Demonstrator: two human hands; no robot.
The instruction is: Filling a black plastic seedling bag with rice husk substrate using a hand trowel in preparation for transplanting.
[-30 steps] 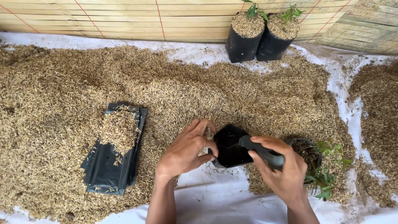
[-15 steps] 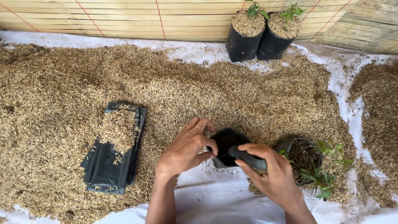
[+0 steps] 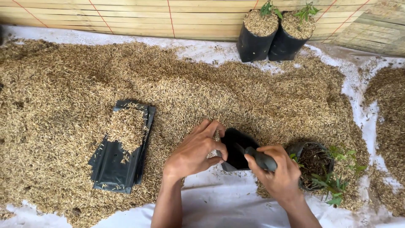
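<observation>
The left hand [image 3: 196, 151] and the right hand [image 3: 276, 175] both pinch the rim of a small black bag [image 3: 237, 148], holding its mouth open above the white sheet [image 3: 230, 207]. A bag with seedlings [image 3: 314, 162] sits just right; flat bags [image 3: 120, 154] lie left on husks [image 3: 190, 88].

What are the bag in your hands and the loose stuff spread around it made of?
The black planting bag, held open by the left hand and right hand, looks like thin, slightly glossy plastic film: it creases and folds softly. The loose litter looks like dry rice husk or similar chaff: pale tan, matte, slender flakes.
</observation>
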